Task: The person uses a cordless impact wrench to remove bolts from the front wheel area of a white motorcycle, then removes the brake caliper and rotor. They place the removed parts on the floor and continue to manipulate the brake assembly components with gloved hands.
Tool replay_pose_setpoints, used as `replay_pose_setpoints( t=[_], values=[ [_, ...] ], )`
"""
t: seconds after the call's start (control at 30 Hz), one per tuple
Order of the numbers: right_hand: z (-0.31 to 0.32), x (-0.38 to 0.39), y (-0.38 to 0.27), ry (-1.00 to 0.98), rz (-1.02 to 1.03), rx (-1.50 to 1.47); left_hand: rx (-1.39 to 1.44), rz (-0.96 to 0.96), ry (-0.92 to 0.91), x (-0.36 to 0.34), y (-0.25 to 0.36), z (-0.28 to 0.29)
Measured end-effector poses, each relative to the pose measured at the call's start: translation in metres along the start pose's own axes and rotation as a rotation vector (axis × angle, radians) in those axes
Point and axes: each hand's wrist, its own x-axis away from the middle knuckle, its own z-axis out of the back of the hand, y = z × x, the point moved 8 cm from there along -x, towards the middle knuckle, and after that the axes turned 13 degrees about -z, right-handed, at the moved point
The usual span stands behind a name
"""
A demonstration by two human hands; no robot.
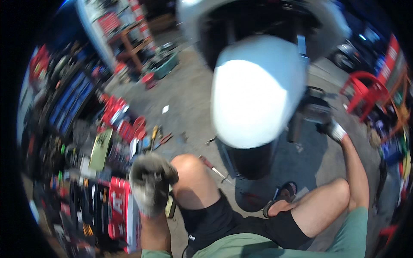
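Scooter (254,107) stood ahead on concrete floor (187,122) | right grip (334,130) at its side, left grip (151,185) by knee (189,167); I couldn't tell either's closure | tools (166,138) lay left, red chair (364,92) stood right

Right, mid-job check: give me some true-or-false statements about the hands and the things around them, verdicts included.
1. The right hand is gloved. True.
2. The left hand is bare. False: the left hand is gloved too.
3. The red chair stands left of the white bodywork. False: the red chair is to its right.
4. A red-handled tool lies on the floor. True.
5. The teal tub is left of the white bodywork. True.
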Motion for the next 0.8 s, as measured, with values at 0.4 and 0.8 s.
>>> replay_pose_setpoints(
  t=[0.4, 0.8],
  values=[
    [0.046, 0.174, -0.218, 0.107, 0.307, -0.432, 0.225, 0.773, -0.199, 0.051, -0.161, -0.263],
    [0.010, 0.183, -0.227, 0.221, 0.594, 0.066, 0.412, 0.867, -0.079, 0.052, -0.224, -0.284]
  ],
)
